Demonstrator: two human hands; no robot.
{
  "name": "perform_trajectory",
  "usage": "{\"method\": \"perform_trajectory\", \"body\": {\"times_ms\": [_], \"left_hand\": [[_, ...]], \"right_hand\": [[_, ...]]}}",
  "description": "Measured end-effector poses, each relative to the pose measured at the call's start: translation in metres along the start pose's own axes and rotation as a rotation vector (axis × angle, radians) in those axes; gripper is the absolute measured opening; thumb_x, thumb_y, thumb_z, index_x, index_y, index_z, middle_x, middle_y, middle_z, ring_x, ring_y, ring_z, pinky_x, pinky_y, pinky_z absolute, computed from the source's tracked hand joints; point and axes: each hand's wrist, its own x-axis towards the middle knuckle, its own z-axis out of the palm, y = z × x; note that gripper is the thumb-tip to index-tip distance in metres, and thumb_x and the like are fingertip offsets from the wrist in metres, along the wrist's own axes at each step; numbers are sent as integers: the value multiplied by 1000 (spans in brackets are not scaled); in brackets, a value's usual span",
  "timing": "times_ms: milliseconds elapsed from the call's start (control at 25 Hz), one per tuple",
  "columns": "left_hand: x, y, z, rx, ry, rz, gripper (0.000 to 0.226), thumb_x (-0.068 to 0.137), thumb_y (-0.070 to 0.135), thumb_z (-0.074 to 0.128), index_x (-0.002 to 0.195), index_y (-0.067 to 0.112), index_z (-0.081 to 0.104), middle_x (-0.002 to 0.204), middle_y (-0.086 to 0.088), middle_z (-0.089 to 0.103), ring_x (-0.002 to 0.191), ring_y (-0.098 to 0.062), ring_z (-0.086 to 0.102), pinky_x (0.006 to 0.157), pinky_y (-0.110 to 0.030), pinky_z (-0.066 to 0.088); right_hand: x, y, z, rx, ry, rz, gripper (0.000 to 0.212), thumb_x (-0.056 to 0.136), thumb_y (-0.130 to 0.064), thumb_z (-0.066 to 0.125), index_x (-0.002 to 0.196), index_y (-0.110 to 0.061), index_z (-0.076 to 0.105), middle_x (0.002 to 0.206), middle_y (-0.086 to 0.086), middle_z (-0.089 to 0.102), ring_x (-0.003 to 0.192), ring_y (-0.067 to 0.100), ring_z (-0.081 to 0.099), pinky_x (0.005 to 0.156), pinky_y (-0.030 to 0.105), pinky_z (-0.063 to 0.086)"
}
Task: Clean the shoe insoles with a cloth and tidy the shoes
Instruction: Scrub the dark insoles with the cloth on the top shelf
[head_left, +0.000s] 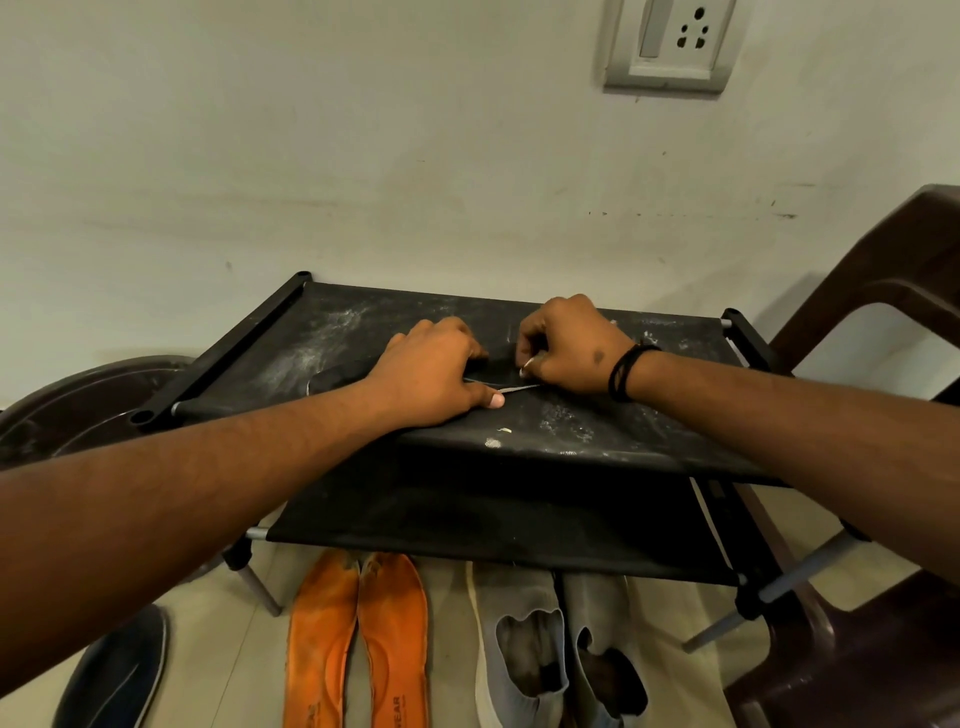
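Observation:
A dark insole (332, 378) lies flat on the dusty top shelf of a black shoe rack (571, 426); only its rounded left end and a thin pale edge between my hands show. My left hand (436, 371) lies across it, thumb on the near edge and fingers curled over the far side. My right hand (566, 348), with a black wrist band, pinches the insole's right end with curled fingers. Two orange insoles (358, 644) lie side by side on the floor under the rack. Beside them stands a pair of grey slip-on shoes (524, 618). No cloth is visible.
A dark shoe (117, 670) lies on the floor at bottom left. A brown plastic chair (883, 291) stands close on the right, and a dark round tub (78, 410) on the left. The rack backs onto a wall with a socket (672, 41).

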Motion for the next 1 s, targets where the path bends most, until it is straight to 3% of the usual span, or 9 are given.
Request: {"method": "perform_trajectory", "body": {"times_ms": [120,280,400,640,840,1000], "left_hand": [[1,1,0,21,8,13,66,86,59,68,140,24,57,143,1,49,132,-27,43,106,-50,39],[1,2,0,30,-12,18,66,88,59,65,143,24,55,146,1,47,134,-27,41,107,-50,37],[1,1,0,42,-17,16,66,88,60,65,143,25,55,146,1,46,134,-27,41,106,-50,36],[1,2,1,53,-18,20,67,87,61,64,142,23,56,146,1,47,133,-27,43,105,-50,38],[3,2,0,50,-21,20,66,89,59,64,145,25,54,147,1,46,135,-27,41,107,-51,37],[2,1,0,48,-19,20,66,88,60,64,144,25,55,146,1,47,133,-26,43,107,-51,38]], "right_hand": [[-1,4,-15,-43,-125,-17,7,74,-8,79,74,-13,74,74,-4,71,71,7,66,63,18,50],[14,27,-17,-143,56,84,9,78,-3,72,83,-11,74,86,5,73,84,20,67,73,26,51],[20,22,-5,-118,125,78,11,81,-4,67,83,-13,73,89,5,72,85,20,66,74,27,51],[8,-1,-9,-123,-110,-16,12,79,-5,67,78,-11,76,79,-1,72,68,5,61,60,13,45],[15,15,-20,-263,-61,58,13,83,-4,65,89,-7,77,90,8,74,84,21,67,73,26,51],[21,11,-12,-193,-13,52,17,81,-2,64,90,-8,77,93,6,74,87,19,67,76,26,53]]}}
